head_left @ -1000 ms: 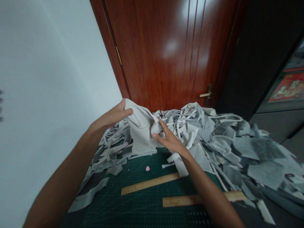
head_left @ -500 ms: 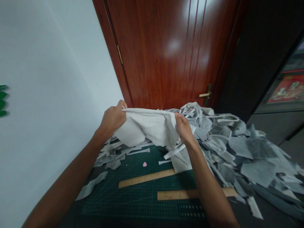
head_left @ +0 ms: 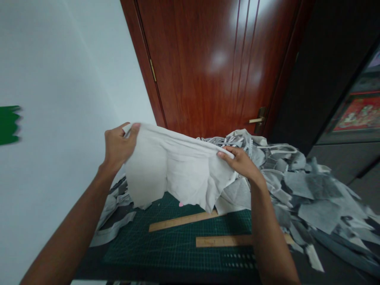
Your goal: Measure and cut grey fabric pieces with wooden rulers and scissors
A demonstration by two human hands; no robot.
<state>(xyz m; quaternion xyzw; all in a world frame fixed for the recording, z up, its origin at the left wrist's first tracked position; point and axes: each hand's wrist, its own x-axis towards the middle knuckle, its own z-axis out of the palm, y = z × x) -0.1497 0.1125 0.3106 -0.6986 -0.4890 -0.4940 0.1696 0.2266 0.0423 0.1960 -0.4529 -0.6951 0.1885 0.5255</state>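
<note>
A piece of white fabric (head_left: 187, 174) hangs stretched between my two hands, above the table. My left hand (head_left: 120, 146) pinches its upper left corner, thumb on the near side. Lower down, my right hand (head_left: 239, 160) grips the upper right corner between thumb and fingers. The top edge slopes down to the right, and the cloth falls in loose folds with an uneven lower edge. Below it lies a green cutting mat (head_left: 166, 253), with one wooden ruler (head_left: 181, 221) slanting across it and another wooden ruler (head_left: 222, 241) partly behind my right forearm.
A large heap of grey and white fabric scraps (head_left: 314, 190) covers the right side. More scraps (head_left: 115, 227) lie at the left by the white wall (head_left: 65, 118). A brown wooden door (head_left: 202, 71) with a handle (head_left: 257, 120) stands behind. A small pink piece (head_left: 181, 204) shows on the mat.
My left hand has moved left and slightly up, my right hand right and a little down. The fabric is now spread wider and hangs lower, covering more of the mat.
</note>
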